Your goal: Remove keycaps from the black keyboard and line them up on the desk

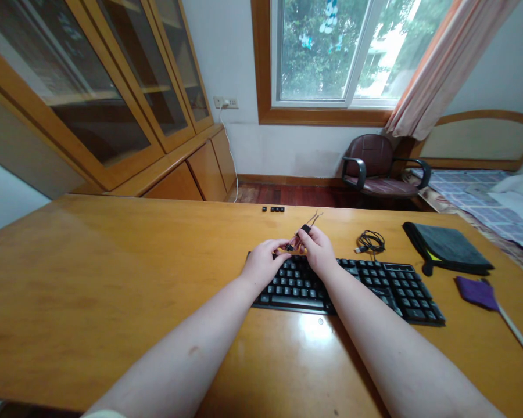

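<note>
My right hand (319, 251) is closed on a keycap puller (305, 229) with a black middle and thin wire prongs, some pointing up and away. My left hand (264, 264) pinches a small black keycap (289, 248) at the puller's near end. Whether the near wires still grip the keycap is too small to tell. Both hands are just above the back edge of a black keyboard (296, 290), and my right forearm covers part of its middle. Several loose black keycaps (278, 209) stand in a short row at the table's far edge, with one keycap (264, 209) apart to their left.
A coiled black cable (370, 241) lies behind the keyboard. To the right are a folded dark grey cloth (451, 247) and a purple-headed duster (477, 292) with a pale handle. The wooden table (113, 290) extends far left. An armchair (370, 165) stands beyond it.
</note>
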Available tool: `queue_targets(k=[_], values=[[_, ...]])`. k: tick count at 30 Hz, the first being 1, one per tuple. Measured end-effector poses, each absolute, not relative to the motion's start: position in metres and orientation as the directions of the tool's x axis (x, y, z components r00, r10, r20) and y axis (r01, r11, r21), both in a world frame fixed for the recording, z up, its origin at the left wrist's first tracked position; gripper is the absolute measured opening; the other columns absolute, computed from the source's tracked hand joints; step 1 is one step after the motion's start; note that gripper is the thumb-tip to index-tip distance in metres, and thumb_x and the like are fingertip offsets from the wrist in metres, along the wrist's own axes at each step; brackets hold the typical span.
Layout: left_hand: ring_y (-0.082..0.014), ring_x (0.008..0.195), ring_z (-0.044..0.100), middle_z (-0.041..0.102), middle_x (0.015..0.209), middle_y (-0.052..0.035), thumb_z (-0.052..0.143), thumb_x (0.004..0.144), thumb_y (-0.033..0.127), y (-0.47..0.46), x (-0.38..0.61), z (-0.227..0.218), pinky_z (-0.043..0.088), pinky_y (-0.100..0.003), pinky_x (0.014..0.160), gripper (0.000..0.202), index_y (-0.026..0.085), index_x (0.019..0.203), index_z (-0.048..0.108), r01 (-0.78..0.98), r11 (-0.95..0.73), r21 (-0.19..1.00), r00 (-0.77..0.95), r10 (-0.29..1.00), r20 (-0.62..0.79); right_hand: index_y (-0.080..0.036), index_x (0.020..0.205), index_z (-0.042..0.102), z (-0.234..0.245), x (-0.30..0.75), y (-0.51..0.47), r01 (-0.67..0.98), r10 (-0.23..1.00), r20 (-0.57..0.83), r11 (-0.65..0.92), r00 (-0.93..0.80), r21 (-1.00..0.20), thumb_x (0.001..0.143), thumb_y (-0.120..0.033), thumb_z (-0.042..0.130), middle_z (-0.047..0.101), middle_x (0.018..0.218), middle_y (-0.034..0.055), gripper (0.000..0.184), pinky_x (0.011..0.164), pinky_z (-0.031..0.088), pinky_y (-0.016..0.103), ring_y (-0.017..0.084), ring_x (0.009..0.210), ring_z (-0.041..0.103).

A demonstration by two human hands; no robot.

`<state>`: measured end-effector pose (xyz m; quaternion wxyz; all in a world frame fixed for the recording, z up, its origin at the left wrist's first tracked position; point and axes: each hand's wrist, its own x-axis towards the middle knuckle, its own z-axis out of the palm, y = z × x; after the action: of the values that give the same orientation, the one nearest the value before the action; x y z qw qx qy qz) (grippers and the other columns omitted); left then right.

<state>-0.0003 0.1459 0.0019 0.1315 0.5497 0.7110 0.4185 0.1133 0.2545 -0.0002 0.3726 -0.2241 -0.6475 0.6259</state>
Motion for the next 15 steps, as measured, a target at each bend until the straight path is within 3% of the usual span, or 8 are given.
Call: queue_targets(k=[4,9,13,15], values=[[-0.0155,0.079,0.061,0.067,0.088,-0.0009,0.064,0.075,0.027,0.1464,0.0003,0.0012,0.048,-0.028,0.076,0.019,0.021,0.093,0.067,0.679,0.050,0.732,-0.354,0.897,0.267,-0.019,0.076,0.050,0.0027,0.1146,0.2535,-0.207,0.754,0.179,0.058,-0.632,-0.977,0.080,-0.049,0.053,0.063,0.063,0.0004,0.030,0.046,0.040,0.024,0.010,0.047,0.052],[-0.0142,0.075,0.060,0.066,0.085,0.0002,0.066,0.073,0.030,0.1469,0.0006,-0.0014,0.048,-0.027,0.071,0.017,0.021,0.086,0.065,0.652,0.083,0.753,-0.401,0.881,0.251,-0.018,0.074,0.051,0.0044,0.1163,0.2537,-0.276,0.773,0.247,0.096,-0.584,-0.956,0.081,-0.044,0.053,0.061,0.065,0.0008,0.027,0.051,0.043,0.025,0.012,0.053,0.055],[-0.0125,0.071,0.058,0.065,0.083,0.0007,0.064,0.073,0.023,0.1465,-0.0004,-0.0016,0.047,-0.026,0.069,0.013,0.020,0.086,0.064,0.638,0.083,0.765,-0.448,0.848,0.282,-0.019,0.080,0.052,0.0014,0.1144,0.2573,-0.363,0.838,0.306,0.141,-0.451,-0.921,0.082,-0.040,0.051,0.059,0.072,-0.0004,0.021,0.058,0.046,0.027,0.010,0.054,0.053],[-0.0115,0.071,0.057,0.064,0.083,0.0011,0.061,0.074,0.018,0.1453,-0.0010,0.0001,0.047,-0.025,0.069,0.012,0.020,0.086,0.063,0.650,0.059,0.758,-0.457,0.827,0.327,-0.020,0.088,0.053,-0.0001,0.1137,0.2586,-0.317,0.836,0.305,0.167,-0.456,-0.933,0.082,-0.038,0.050,0.057,0.072,-0.0020,0.019,0.056,0.045,0.026,0.009,0.051,0.050]])
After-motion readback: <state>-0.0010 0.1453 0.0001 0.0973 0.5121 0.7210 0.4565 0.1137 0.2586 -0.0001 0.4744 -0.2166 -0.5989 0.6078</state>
